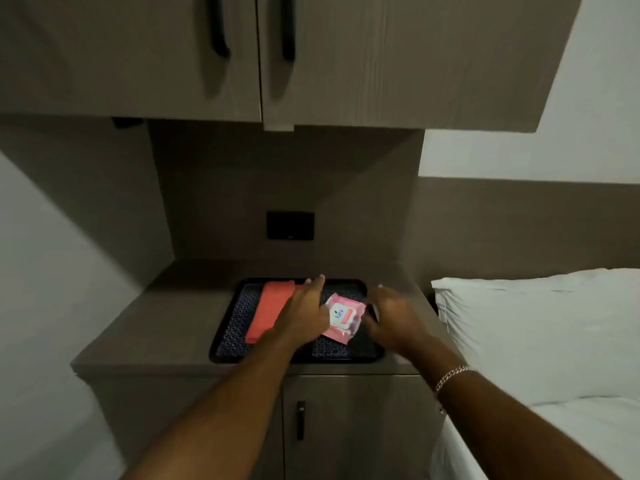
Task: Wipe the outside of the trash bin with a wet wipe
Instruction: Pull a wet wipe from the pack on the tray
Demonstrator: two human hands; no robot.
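Observation:
A pink wet-wipe pack [343,317] with a white label lies on a black patterned tray [239,317] on the counter. My left hand [304,313] hovers just left of the pack, fingers spread, partly over a folded red cloth [272,308]. My right hand [391,317] hangs just right of the pack with its fingers apart. Neither hand grips the pack, though both are close to its edges. No trash bin is in view.
The tray sits on a grey-brown counter [156,327] above a cabinet door with a black handle [300,420]. Upper cabinets [311,57] hang overhead. A black wall plate [290,225] is behind. A bed with a white pillow [540,327] stands at the right.

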